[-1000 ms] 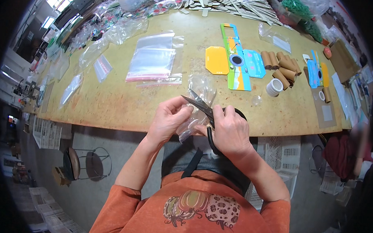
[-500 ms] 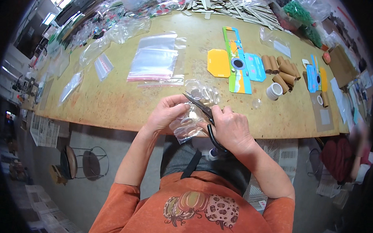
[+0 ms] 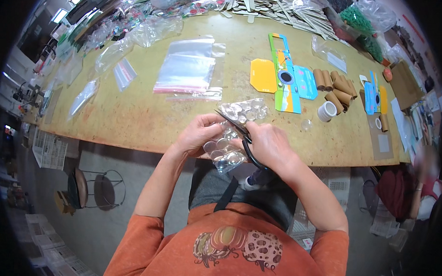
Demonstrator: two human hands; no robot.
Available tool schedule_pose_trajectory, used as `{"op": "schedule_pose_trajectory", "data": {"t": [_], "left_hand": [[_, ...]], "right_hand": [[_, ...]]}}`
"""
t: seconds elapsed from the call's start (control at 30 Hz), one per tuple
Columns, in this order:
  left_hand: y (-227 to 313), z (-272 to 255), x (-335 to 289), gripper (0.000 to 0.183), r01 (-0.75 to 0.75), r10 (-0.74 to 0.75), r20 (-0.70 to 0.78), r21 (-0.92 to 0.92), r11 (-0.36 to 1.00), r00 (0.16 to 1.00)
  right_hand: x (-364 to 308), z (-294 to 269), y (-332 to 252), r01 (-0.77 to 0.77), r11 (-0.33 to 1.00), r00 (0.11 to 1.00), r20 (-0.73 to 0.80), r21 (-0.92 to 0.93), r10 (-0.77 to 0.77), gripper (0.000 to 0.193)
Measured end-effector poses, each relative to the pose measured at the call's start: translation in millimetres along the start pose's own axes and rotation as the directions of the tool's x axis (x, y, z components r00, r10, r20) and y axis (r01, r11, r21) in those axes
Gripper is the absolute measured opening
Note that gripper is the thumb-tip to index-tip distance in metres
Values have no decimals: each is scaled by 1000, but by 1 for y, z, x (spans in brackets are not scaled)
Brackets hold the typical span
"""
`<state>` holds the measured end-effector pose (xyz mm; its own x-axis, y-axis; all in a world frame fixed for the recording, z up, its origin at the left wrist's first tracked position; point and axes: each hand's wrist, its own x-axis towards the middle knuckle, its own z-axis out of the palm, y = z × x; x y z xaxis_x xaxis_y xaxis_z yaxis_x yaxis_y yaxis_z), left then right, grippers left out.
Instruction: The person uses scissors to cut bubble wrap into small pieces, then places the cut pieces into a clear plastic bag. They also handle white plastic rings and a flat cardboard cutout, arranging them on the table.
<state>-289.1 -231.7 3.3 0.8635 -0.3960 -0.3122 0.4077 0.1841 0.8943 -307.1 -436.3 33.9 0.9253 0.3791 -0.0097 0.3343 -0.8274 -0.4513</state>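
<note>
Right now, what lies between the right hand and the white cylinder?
Head view: one small clear round piece lies on the tabletop between the right hand and the white cylinder, touching neither.

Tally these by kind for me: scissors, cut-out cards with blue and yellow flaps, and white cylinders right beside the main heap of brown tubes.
Scissors: 1
Cut-out cards: 2
White cylinder: 1
Total: 4
</note>
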Motion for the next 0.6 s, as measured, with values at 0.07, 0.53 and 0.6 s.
{"op": "schedule_pose_trajectory", "data": {"t": [0.07,0.53,0.6], "left_hand": [[-6,-13,5,22,31,-31,26,-2,1000,999],[-12,-11,1,23,-117,124,-14,254,960,992],[-16,-12,1,24,-168,186,-21,341,925,982]], "right_hand": [[4,0,1,-9,999,999,37,39,8,49],[7,-4,-12,-25,997,996,87,-69,31,60],[10,-5,-14,-39,997,994,97,-60,45,59]]}}
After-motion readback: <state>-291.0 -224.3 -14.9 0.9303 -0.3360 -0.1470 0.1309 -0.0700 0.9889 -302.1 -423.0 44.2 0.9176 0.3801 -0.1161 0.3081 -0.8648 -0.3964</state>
